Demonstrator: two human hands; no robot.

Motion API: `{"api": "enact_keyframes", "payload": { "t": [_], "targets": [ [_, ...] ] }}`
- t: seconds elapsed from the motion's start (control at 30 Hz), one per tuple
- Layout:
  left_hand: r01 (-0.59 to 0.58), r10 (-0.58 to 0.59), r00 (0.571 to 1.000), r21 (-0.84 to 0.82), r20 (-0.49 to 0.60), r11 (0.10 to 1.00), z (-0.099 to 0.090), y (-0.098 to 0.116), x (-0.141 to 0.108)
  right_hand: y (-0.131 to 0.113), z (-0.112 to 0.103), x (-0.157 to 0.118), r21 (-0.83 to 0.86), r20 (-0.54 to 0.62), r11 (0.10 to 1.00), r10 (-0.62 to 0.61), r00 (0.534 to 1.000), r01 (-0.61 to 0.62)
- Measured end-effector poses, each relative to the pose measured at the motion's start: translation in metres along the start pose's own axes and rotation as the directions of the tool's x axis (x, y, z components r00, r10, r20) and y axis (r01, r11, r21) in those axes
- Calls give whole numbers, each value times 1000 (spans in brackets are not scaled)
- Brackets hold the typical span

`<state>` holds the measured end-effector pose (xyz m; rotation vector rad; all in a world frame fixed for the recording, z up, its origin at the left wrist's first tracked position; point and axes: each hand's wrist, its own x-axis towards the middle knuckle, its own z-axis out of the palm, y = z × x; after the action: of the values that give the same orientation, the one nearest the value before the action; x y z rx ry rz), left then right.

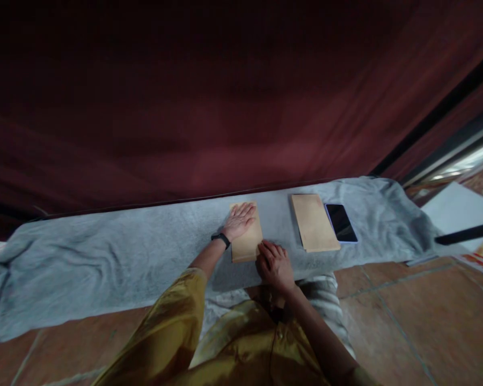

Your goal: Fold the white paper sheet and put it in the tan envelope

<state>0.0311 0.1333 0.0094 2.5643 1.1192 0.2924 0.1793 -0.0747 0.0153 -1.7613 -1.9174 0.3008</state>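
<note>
A brown paper envelope (247, 244) lies on the grey cloth in front of me. My left hand (240, 220), with a black band at its wrist, rests flat on the envelope's upper part, fingers stretched out. At the envelope's lower right edge is my right hand (274, 262), its fingers bent and pressed together; whether they pinch the edge is too small to tell. To the right lies a second brown envelope or stack of them (316, 225), touched by neither hand.
A phone (341, 223) in a light purple case lies beside the right-hand stack. Grey cloth (145, 241) covers the long narrow surface. Behind it rises a dark red curtain (225, 123). White sheet (461, 212) and a black bar (467, 234) are at the far right.
</note>
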Motion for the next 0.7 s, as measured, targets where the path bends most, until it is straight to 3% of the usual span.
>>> {"api": "enact_keyframes", "payload": {
  "t": [0.13,0.23,0.37,0.7],
  "targets": [
    [-109,109,994,-41,-13,993,7,4,-9,0,1,-1,-19,5,1000,-19,1000,19],
    [-170,170,985,45,12,984,11,14,-19,1,2,-1,-28,-4,999,-27,1000,27],
    [-226,215,974,179,76,958,13,29,-35,0,3,-2,-26,-28,999,-40,999,39],
    [-316,300,947,165,115,934,16,56,-78,4,1,-1,18,-54,999,-30,998,31]
  ]
}}
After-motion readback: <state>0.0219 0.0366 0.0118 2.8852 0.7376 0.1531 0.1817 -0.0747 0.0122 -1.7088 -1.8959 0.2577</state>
